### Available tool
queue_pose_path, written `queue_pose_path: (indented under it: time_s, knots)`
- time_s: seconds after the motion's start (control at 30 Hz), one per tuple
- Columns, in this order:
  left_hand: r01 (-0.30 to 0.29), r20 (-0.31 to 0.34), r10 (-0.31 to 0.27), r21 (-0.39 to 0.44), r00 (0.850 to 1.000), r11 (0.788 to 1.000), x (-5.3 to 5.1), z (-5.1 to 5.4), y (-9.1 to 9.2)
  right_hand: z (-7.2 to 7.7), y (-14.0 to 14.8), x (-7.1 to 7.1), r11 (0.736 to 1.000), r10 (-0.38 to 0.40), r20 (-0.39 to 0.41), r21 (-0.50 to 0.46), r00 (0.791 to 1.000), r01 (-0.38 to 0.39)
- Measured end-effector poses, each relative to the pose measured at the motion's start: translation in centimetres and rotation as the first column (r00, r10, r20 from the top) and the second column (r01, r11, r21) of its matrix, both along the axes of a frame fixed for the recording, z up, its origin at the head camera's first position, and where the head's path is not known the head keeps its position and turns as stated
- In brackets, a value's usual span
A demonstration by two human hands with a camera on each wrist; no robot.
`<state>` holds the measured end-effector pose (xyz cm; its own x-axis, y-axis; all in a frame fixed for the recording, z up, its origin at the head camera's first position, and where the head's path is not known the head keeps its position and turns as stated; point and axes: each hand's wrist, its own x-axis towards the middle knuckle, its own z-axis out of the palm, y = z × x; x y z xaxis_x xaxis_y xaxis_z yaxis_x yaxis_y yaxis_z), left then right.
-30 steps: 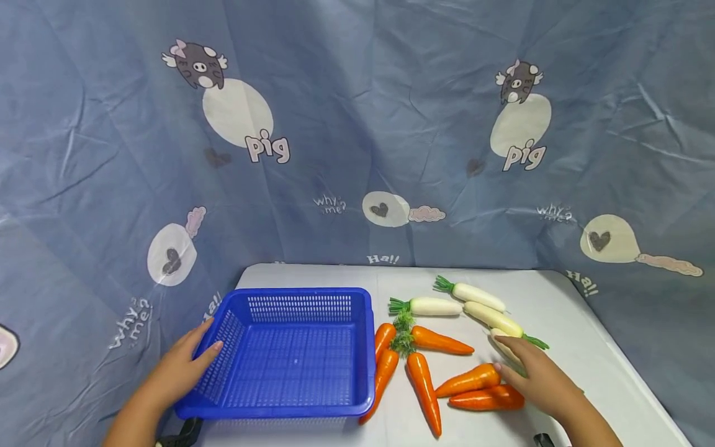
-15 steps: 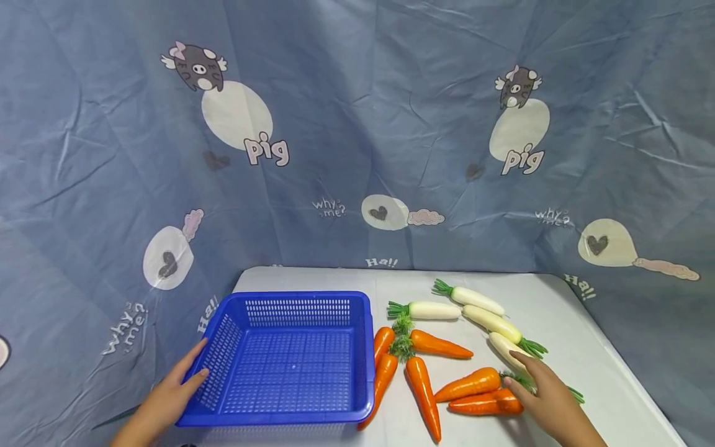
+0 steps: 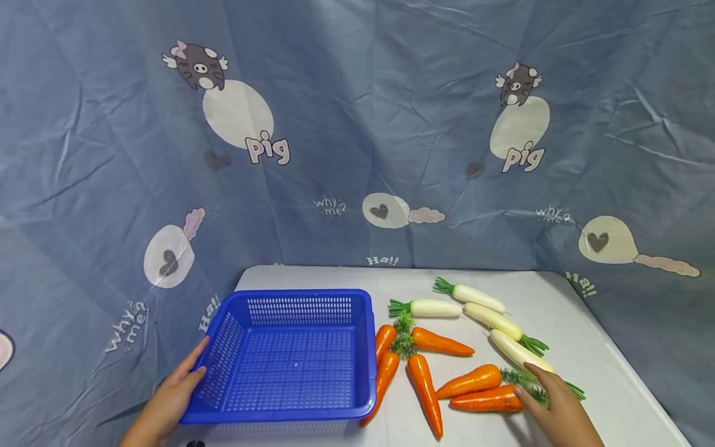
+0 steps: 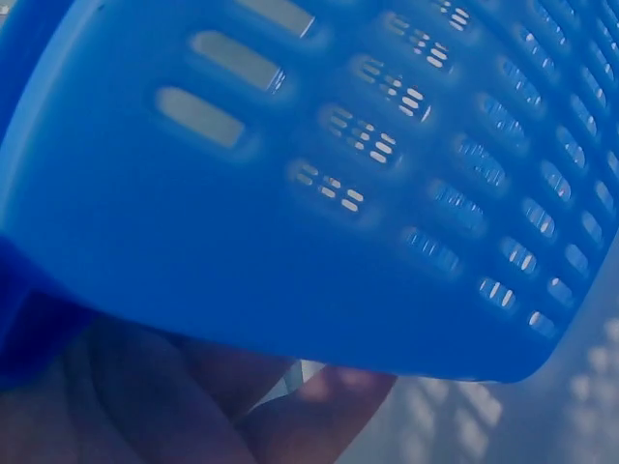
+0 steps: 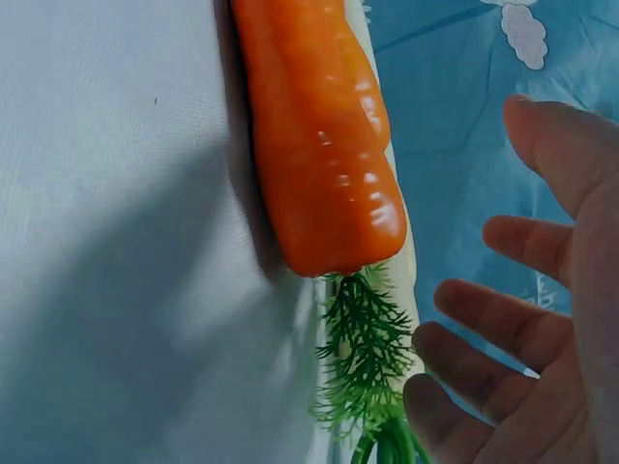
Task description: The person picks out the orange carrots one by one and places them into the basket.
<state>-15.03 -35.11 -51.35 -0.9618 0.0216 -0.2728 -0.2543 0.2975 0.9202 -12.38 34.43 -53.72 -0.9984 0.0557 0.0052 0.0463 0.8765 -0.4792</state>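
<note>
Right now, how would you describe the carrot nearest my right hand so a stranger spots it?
Start at the blue basket and look right, past the four carrots meeting at a leafy clump. Two more lie side by side, tips toward the basket; unlike its neighbour, the front carrot sits closer to you, beside your right hand.

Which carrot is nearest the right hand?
The front carrot of the pair on the right, its thick end beside the right hand. Its partner lies behind it, and the other four carrots are clustered nearer the blue basket.
</note>
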Motion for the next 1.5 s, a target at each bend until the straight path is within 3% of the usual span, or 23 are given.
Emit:
queue_pose_path:
  time_s: [0.3, 0.63, 0.9, 1.23, 1.33, 1.5]
  knots:
    - [0.017, -0.028, -0.017, -0.023, 0.999, 1.000, 0.0, -0.4, 0.1, -0.6, 0.2, 1.0, 1.000, -0.020, -0.095, 0.002, 0.995, 0.020]
    - [-0.022, -0.036, 0.023, 0.033, 0.999, 0.999, 0.6, -0.5, 0.2, -1.0, 0.1, 2.1, 0.992, -0.108, 0.101, -0.060, 0.989, 0.114]
    - [-0.029, -0.053, 0.032, 0.059, 0.998, 0.998, 0.6, -0.4, 0.4, -1.0, 0.2, 3.1, 0.980, -0.159, 0.138, -0.098, 0.978, 0.173]
    - [-0.037, -0.051, 0.041, 0.074, 0.998, 0.997, 0.5, -0.6, 0.3, -1.9, -0.6, 2.1, 0.979, -0.126, 0.223, -0.131, 0.967, 0.158]
    - [-0.027, -0.045, 0.030, 0.055, 0.999, 0.998, 0.3, -0.5, 0.3, -2.3, -1.0, 1.8, 0.968, -0.151, 0.243, -0.162, 0.958, 0.193]
    - [-0.027, -0.081, 0.031, 0.050, 0.996, 0.998, 0.4, -0.9, 0.2, -2.3, -1.5, 1.7, 0.938, -0.222, 0.304, -0.191, 0.927, 0.288]
